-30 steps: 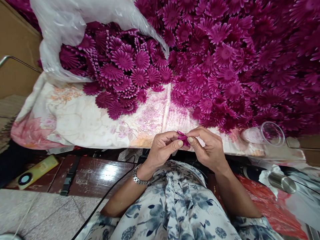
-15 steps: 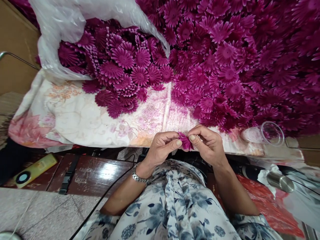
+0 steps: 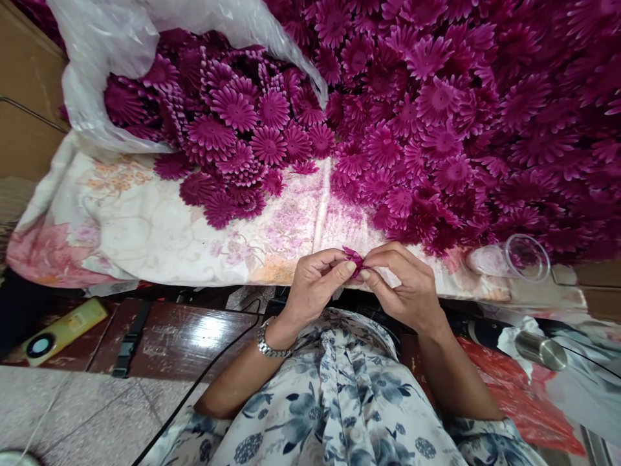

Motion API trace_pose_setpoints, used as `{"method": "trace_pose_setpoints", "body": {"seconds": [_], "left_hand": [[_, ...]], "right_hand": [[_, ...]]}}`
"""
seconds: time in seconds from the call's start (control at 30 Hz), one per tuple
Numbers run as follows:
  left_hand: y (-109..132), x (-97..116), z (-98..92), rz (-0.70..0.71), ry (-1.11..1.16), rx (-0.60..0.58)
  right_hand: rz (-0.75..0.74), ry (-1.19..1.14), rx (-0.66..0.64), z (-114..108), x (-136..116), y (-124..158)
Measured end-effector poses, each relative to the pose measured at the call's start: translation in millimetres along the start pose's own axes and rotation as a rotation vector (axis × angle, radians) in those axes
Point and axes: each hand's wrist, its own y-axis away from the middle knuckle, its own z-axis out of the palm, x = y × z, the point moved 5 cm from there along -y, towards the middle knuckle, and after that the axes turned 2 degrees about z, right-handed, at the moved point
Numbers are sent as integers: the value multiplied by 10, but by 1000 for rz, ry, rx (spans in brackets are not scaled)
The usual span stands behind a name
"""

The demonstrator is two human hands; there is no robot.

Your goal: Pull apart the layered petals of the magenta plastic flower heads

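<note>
Between my hands, at the table's front edge, is a small magenta artificial flower [image 3: 356, 258], bunched and partly hidden by fingers. My left hand [image 3: 317, 279], with a metal watch on its wrist, pinches it between thumb and forefinger. From the other side, my right hand [image 3: 405, 281] has its thumb and forefinger closed at the flower's petals. Just beyond my hands, stacks of flat magenta flowers [image 3: 269, 145] spill from a clear plastic bag [image 3: 104, 45]. To the right rises a large heap of magenta flowers [image 3: 439, 97].
A floral tablecloth [image 3: 160, 226] covers the table. A clear plastic cup [image 3: 526, 257] lies on its side at the right. Below sit a dark bench [image 3: 179, 336], a yellow phone-like device [image 3: 65, 330] and a steel cylinder [image 3: 541, 349]. A black cable [image 3: 213, 372] runs by my left arm.
The flower has turned and looks more folded, with less of its petals showing. My right hand's fingers have shifted and opened a gap behind the fingertips. The view has moved slightly.
</note>
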Motion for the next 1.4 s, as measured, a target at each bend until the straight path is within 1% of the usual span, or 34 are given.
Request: {"method": "trace_pose_setpoints", "body": {"seconds": [0.1,0.23,0.3,0.37,0.43,0.53,0.6,0.67,0.77,0.87,0.97,1.03,1.1,1.17,1.2,1.27,1.3,1.33,1.4], "left_hand": [[6,12,13,-1,3,-22],[-2,37,43,27,-9,-82],[-14,50,56,47,-29,-90],[-27,49,55,47,-46,-73],[-33,30,52,19,-38,-65],[-26,-1,46,-26,-9,-75],[-20,-12,26,-53,9,-43],[-18,-5,-1,-68,18,27],[-23,38,-9,-67,38,114],[-29,59,34,-116,87,113],[-26,77,48,-143,102,94],[-21,98,6,-127,121,128],[-21,132,-62,-87,141,193],[-31,177,-106,-33,138,234],[-41,194,-104,-22,130,227],[-64,204,-66,-45,122,192],[-73,198,-39,-72,124,177],[-80,190,-16,-100,129,169],[-85,174,16,-139,133,171]], "right_hand": [[59,-67,22,5,32,-1],[134,-138,34,7,74,1],[128,-110,38,9,70,4],[105,-90,24,19,54,7],[100,-112,10,29,49,11],[139,-185,20,36,70,23],[187,-246,72,29,105,36],[246,-333,154,18,158,53],[327,-533,289,6,253,71],[423,-681,383,4,348,75],[513,-767,391,10,425,68],[519,-828,416,-31,471,59],[481,-850,494,-146,518,45],[417,-744,616,-349,556,24],[375,-616,691,-485,561,11],[271,-217,837,-789,520,-29],[213,17,874,-923,481,-67],[160,240,882,-1033,449,-118],[109,577,815,-1184,457,-240]]}}
